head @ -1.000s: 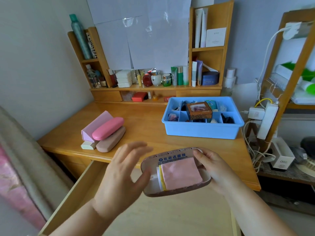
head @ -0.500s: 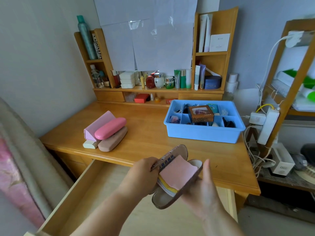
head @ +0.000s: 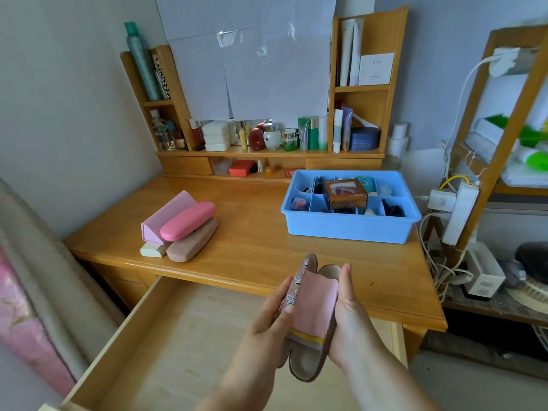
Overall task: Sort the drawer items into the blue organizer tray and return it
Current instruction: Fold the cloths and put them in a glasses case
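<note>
Folding the brown glasses case (head: 308,348) nearly shut since a second ago, when it lay wide open and flat, I now hold it on edge over the open drawer (head: 166,336) with the pink cleaning cloth (head: 314,304) still inside; I judge it almost ready to set down with the other cases (head: 184,226) on the desk (head: 267,247). My left hand (head: 267,324) presses the lid from the left and my right hand (head: 350,318) cups the base, palms facing, clamped together on the case, well short of the blue organizer tray (head: 347,226).
</note>
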### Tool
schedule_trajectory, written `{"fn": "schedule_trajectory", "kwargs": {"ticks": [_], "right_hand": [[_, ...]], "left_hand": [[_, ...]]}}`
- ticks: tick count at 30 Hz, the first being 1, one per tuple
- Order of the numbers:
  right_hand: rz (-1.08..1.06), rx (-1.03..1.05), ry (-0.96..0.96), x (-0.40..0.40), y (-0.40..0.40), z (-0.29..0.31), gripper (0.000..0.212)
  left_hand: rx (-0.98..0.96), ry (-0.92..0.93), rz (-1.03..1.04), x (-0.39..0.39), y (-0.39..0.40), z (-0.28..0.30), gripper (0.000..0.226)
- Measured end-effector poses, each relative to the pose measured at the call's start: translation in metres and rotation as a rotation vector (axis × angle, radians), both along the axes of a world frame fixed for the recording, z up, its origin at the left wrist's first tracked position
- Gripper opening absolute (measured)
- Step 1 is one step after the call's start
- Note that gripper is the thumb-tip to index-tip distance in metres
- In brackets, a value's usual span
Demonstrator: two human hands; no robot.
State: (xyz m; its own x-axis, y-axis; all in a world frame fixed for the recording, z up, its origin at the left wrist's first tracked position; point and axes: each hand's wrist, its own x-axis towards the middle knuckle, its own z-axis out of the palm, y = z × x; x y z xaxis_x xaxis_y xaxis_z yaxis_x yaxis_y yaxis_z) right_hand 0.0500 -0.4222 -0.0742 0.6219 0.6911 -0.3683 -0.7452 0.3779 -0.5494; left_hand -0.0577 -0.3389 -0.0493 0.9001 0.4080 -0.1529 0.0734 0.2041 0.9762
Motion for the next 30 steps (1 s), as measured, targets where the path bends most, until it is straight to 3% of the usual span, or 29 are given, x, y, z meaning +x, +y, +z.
{"fn": "schedule_trajectory", "kwargs": {"ticks": [10,16,19,22,26,30], "right_hand": [[-0.017,-0.045,-0.003,-0.004,0.01,0.004,0.094],[0.047,-0.14,-0.046,-0.004,0.011,0.001,0.087],[0.159,-0.279,-0.262,-0.001,0.008,-0.001,0.07],[0.19,-0.412,-0.53,0.006,0.007,-0.001,0.051],[0.305,-0.412,-0.645,0.001,0.029,-0.002,0.062],[0.266,-0.391,-0.626,-0.004,0.073,-0.01,0.041]], "left_hand": [[0.432,-0.055,0.091,0.006,-0.018,-0.023,0.052],[0.744,-0.107,-0.019,0.001,-0.011,-0.036,0.069],[0.723,-0.08,0.031,-0.008,0.01,-0.041,0.065],[0.661,-0.014,0.211,-0.023,0.033,-0.047,0.059],[0.8,0.027,0.34,-0.031,0.051,-0.044,0.055],[0.983,0.004,0.347,-0.025,0.068,-0.04,0.058]]}}
